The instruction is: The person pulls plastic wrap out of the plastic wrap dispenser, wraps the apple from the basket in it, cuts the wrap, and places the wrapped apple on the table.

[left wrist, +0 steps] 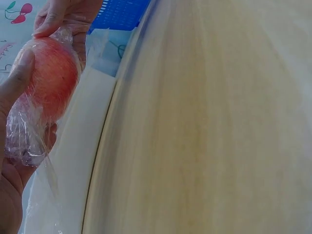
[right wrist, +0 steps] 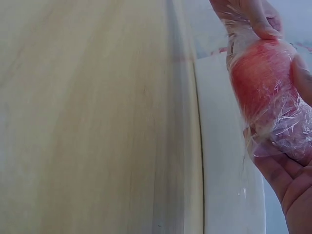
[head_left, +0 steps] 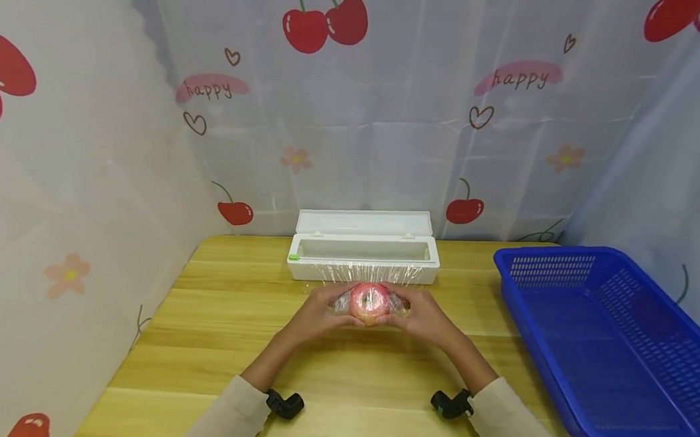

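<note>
A red apple [head_left: 370,302] is held between both hands above the table, wrapped in clear cling film [left wrist: 22,129]. My left hand [head_left: 320,315] grips it from the left, thumb on the near side and fingers on the far side. From the right, my right hand [head_left: 425,319] grips it the same way. Bunched film sticks out at both sides of the apple, under the palms, as both wrist views show. Just beyond the hands stands a white cling film box [head_left: 316,271] with its lid [head_left: 364,223] raised. A strip of film hangs over its front.
A blue plastic basket [head_left: 537,350] with a perforated wall stands at the right edge of the wooden table [head_left: 228,345]. A small green piece [head_left: 294,257] sits at the box's left end. Cherry-printed curtains [head_left: 379,133] enclose the back and sides.
</note>
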The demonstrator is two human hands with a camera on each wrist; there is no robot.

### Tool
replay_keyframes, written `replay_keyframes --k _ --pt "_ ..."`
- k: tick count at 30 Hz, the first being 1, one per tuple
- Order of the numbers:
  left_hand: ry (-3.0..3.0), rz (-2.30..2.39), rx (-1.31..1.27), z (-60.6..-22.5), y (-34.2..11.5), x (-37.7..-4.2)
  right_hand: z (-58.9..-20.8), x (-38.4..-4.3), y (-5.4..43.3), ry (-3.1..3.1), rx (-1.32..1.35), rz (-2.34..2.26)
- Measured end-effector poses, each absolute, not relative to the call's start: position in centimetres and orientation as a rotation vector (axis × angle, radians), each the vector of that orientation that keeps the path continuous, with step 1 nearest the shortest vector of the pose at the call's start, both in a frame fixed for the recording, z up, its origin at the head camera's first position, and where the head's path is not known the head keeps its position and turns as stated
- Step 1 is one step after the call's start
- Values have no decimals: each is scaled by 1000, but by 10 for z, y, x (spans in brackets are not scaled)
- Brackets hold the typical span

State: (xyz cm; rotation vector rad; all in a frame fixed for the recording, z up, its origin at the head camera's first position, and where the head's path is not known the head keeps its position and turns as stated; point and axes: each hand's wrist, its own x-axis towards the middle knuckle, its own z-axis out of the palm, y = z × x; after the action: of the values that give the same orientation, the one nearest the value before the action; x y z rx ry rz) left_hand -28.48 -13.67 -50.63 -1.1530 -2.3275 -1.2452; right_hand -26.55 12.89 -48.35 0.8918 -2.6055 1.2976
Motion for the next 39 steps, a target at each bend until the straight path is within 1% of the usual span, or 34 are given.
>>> replay_keyframes --k 11,29,39 --pt "-2435 -1287 -1026 -506 -138 -284 -479 -267 129 -2617 883 1265" --pt "-2550 -1208 -919 -509 -135 -291 -485 -282 121 -2706 838 1206" --pt "-2545 -1285 -933 -514 -136 -296 -490 -285 119 -2736 808 1222"
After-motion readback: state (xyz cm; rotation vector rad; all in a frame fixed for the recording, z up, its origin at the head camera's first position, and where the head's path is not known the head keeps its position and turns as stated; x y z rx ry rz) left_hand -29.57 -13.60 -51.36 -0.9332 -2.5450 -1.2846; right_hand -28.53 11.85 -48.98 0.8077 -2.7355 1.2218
